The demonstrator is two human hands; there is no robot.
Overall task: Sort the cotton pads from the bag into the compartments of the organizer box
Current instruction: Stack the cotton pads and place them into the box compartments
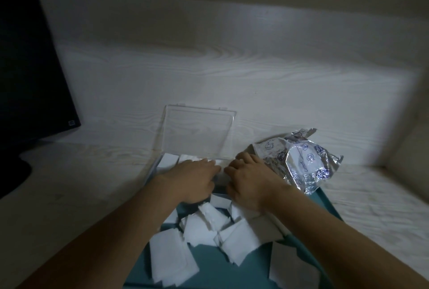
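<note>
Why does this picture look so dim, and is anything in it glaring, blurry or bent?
In the head view the light is low and uneven: the table is brightest mid-right and the corners fall dark. The crinkled foil bag throws the only glare. The left hand and right hand over the organizer box look slightly soft, and the wide lens bows the table edges.

two hands (192, 180), one organizer box (199, 135), one bag (299, 161)
</note>
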